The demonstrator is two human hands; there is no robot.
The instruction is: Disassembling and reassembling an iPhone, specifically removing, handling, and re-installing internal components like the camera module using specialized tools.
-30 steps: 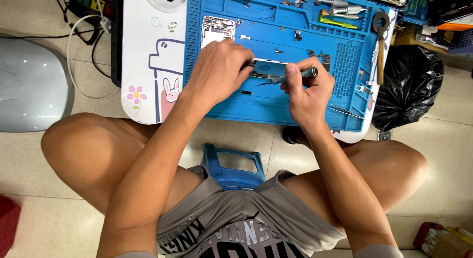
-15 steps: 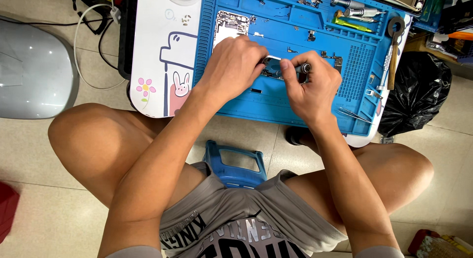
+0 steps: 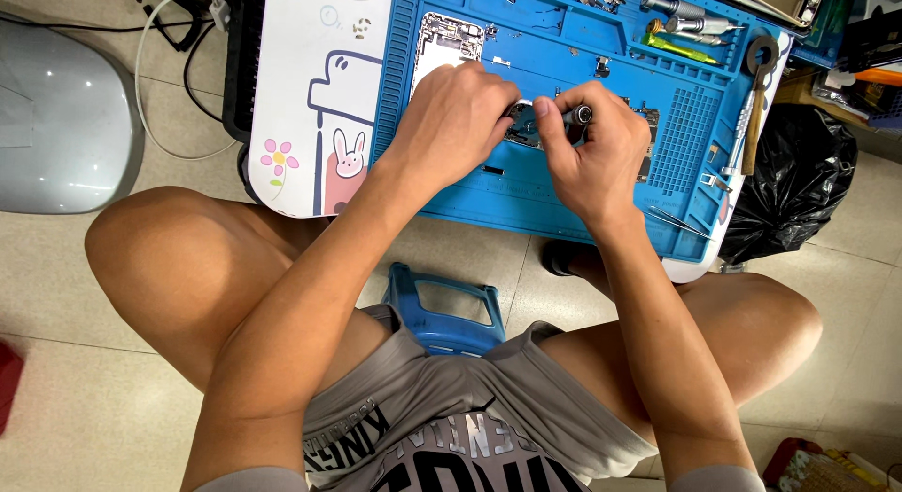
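Since the earlier frames, both hands have closed in over the centre of the blue work mat [image 3: 489, 187], and the right hand [image 3: 592, 158] has swung its screwdriver [image 3: 571, 116] from lying flat to pointing down at the circuit board [image 3: 526, 125]. The change suggests that work on a board fastener is in progress. The right hand's fingers are clamped on the screwdriver. The left hand [image 3: 456, 116] is curled, fingertips pressing the board; whether it pinches anything cannot be told. Beyond the left hand lies an opened phone shell [image 3: 446, 41]. Beyond the right hand lie spare drivers [image 3: 686, 15]; to its right, a hammer [image 3: 754, 107]. All rest on the counter [image 3: 310, 107].
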